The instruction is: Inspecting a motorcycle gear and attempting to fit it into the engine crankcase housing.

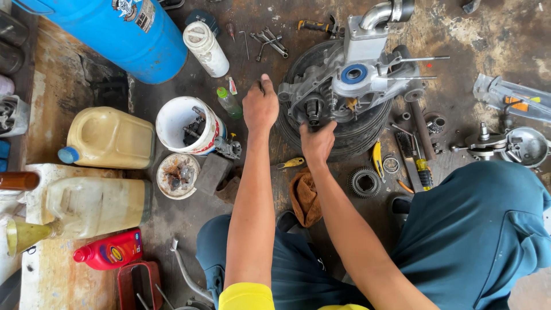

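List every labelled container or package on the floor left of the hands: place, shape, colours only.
Blue cylinder tank: top left, lying, sticker label near its end.
White plastic bucket: beside the left hand, red-trimmed label.
Red oil bottle: bottom left, lying, yellow-blue label.
Yellowish jerrycan: left, blue cap, no label visible.

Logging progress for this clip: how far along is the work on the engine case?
Done: engine case lies on a tyre, gear and wrenches laid out. In hand: right hand grips the case's lower edge; left hand rests beside it. Left: loose parts remain on the floor.
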